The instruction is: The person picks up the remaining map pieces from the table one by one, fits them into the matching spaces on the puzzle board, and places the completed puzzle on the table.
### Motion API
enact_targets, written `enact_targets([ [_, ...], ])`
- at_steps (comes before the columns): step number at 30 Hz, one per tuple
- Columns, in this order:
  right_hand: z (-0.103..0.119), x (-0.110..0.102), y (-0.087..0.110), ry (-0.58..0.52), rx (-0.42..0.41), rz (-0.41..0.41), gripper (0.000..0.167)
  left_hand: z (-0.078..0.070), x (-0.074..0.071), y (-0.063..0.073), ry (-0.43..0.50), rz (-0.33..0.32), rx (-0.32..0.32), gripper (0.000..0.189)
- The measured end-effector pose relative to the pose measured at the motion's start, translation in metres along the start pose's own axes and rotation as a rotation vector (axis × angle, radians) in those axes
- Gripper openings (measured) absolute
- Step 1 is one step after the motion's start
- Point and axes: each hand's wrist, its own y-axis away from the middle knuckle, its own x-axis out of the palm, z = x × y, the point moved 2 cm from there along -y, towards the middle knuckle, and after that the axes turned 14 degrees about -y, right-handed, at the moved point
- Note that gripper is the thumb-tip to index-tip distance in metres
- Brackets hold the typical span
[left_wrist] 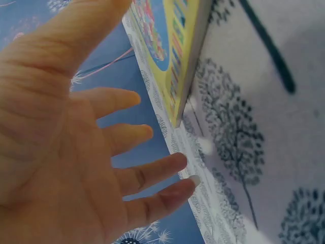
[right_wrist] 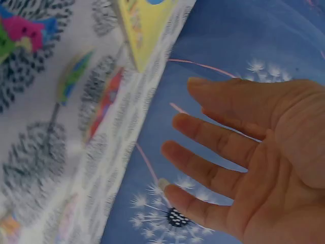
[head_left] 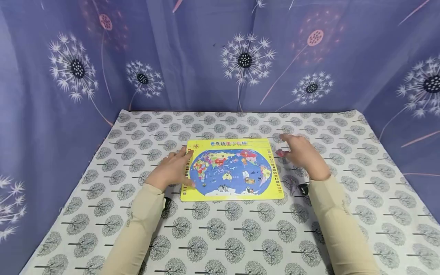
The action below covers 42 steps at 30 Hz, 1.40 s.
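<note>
A yellow-bordered world map puzzle board [head_left: 237, 194] lies flat on the patterned cloth. My left hand [head_left: 173, 168] is at its left edge, thumb near the lower corner and fingers spread toward the upper one. In the left wrist view that hand [left_wrist: 76, 137] has loosely straight fingers beside the board's edge [left_wrist: 185, 66]. My right hand [head_left: 302, 154] hovers past the board's right side, next to a small red piece [head_left: 280, 153]. The right wrist view shows the right hand [right_wrist: 244, 157] with extended fingers and nothing in its grasp.
Several small colourful pieces lie on the cloth at the right: a pink and blue one [right_wrist: 30, 33], a green and blue one [right_wrist: 76, 76] and a red one [right_wrist: 105, 104] among them. A purple dandelion-print curtain [head_left: 206, 57] hangs behind the table [head_left: 220, 233].
</note>
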Motion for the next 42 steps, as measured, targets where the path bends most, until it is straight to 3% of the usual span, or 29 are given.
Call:
enact_targets([
  [9, -0.017, 0.012, -0.013, 0.002, 0.005, -0.009, 0.054, 0.002, 0.004, -0.005, -0.006, 0.043, 0.009, 0.118],
  [15, -0.024, 0.019, -0.017, -0.001, -0.050, -0.024, 0.043, 0.003, 0.005, -0.007, -0.017, 0.047, 0.018, 0.116],
  [23, -0.024, 0.023, -0.018, 0.005, -0.039, -0.010, 0.046, 0.003, 0.006, -0.002, -0.009, 0.055, 0.024, 0.113],
  [33, -0.020, 0.023, -0.026, 0.138, -0.117, -0.011, 0.019, 0.002, 0.007, -0.001, -0.002, 0.042, 0.018, 0.111],
  [42, -0.012, 0.014, -0.024, 0.151, -0.089, 0.024, 0.029, 0.002, 0.005, -0.002, -0.008, 0.041, 0.033, 0.110],
])
